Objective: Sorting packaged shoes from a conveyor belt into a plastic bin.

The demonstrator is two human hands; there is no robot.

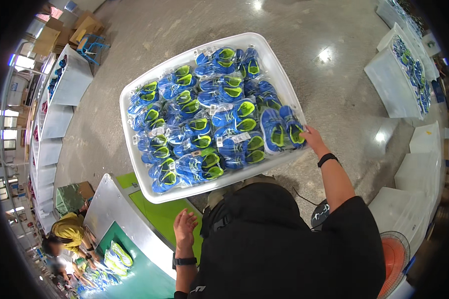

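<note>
In front of me stands a large white plastic bin [276, 49] filled with rows of blue sneakers [189, 134] with lime-green linings, packed in clear plastic bags. At the bin's right end, my right hand [313, 140] has its fingers closed at the heel end of a bagged pair of blue sneakers [279, 130], which lies on top of the others by the rim. My left hand [185, 225] hangs just below the bin's near edge, holding nothing, its fingers loosely bent and apart. Both wrists wear a dark band.
A green-topped table [149, 279] with a metal edge is at lower left. There, a person in a yellow top [69, 231] handles bagged shoes beside lime-blue shoes [117, 258]. White bins line both sides, one full of shoes [409, 74]. An orange fan [394, 261] stands at lower right.
</note>
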